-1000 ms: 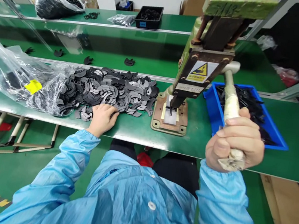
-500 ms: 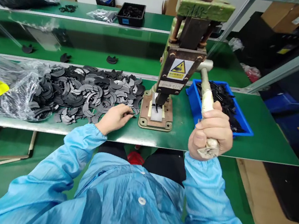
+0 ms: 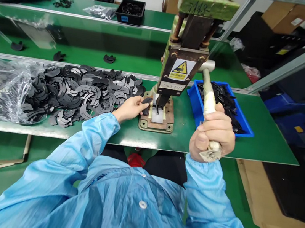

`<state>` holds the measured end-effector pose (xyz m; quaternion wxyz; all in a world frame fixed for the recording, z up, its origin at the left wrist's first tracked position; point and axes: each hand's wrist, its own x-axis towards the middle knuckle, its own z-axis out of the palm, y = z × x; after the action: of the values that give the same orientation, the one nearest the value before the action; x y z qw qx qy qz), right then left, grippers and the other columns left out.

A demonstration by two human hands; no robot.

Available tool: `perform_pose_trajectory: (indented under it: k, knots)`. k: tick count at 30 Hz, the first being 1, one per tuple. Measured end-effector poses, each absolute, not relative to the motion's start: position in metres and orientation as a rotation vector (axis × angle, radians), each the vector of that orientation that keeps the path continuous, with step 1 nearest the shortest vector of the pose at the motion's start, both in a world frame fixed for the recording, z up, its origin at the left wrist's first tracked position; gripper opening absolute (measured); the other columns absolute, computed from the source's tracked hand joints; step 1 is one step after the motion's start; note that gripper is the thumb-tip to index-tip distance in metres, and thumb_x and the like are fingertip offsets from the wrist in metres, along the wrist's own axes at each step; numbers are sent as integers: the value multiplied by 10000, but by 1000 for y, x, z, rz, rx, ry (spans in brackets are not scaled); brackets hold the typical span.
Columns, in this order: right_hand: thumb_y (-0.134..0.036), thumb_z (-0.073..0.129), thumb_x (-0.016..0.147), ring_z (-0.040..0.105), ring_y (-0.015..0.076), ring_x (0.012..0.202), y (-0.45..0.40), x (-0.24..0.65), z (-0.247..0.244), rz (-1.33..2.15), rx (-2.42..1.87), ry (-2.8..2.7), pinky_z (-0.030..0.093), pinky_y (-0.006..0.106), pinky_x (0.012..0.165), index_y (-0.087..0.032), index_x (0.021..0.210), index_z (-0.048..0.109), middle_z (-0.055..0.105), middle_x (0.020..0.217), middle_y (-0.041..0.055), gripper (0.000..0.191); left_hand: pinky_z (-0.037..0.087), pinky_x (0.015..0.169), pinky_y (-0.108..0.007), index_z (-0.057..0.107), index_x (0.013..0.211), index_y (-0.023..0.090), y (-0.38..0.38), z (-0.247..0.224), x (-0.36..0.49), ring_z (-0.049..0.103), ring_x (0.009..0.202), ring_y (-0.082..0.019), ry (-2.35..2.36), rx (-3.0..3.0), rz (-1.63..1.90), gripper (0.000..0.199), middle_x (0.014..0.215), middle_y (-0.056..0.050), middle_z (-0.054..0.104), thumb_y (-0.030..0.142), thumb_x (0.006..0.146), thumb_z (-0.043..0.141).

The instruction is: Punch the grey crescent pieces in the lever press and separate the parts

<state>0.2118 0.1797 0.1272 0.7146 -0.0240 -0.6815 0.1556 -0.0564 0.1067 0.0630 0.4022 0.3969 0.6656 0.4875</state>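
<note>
My left hand (image 3: 132,108) pinches a dark curved piece (image 3: 146,104) between thumb and fingers, at the left side of the press base (image 3: 155,127). On that base, a dark sliver (image 3: 157,110) shows on the pale plate under the tool of the hand press (image 3: 186,54). My right hand (image 3: 214,134) is wrapped round the press's lever handle (image 3: 209,100), which slants down toward me. Left of the base lies a heap of dark crescent-shaped pieces (image 3: 86,94), partly inside a clear plastic bag (image 3: 5,94).
A blue bin (image 3: 249,132) of black parts stands right of the press. Several loose pieces lie behind the heap, one being a dark curved part (image 3: 109,59). On the back shelf are a black box (image 3: 129,18) and plastic bags. A metal post (image 3: 290,55) slants at right.
My left hand has moved right and a little up from the heap's edge to the press base, with the dark piece now plainly visible. My right hand stays on the lever.
</note>
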Motion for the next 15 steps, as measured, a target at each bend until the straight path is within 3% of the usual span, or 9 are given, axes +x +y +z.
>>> perform_pose_trajectory:
  k: [5,15]
  knots:
    - [-365,743,928,702,161,951,181,216,126,340,-37,-1553,578,635,1160,-220,760,542,627,746,-51,299,431,524,-190,627,919,185,126,66,-51,590,524,-93,1693,1060,1165,226,634,46,617,330,974,791]
    - [-399,727,947,675,151,950,177,210,126,361,-65,-1502,569,664,1181,-219,780,533,582,730,-56,312,475,477,-175,559,820,201,136,64,-58,631,484,-102,1661,946,1067,352,565,36,627,355,951,847]
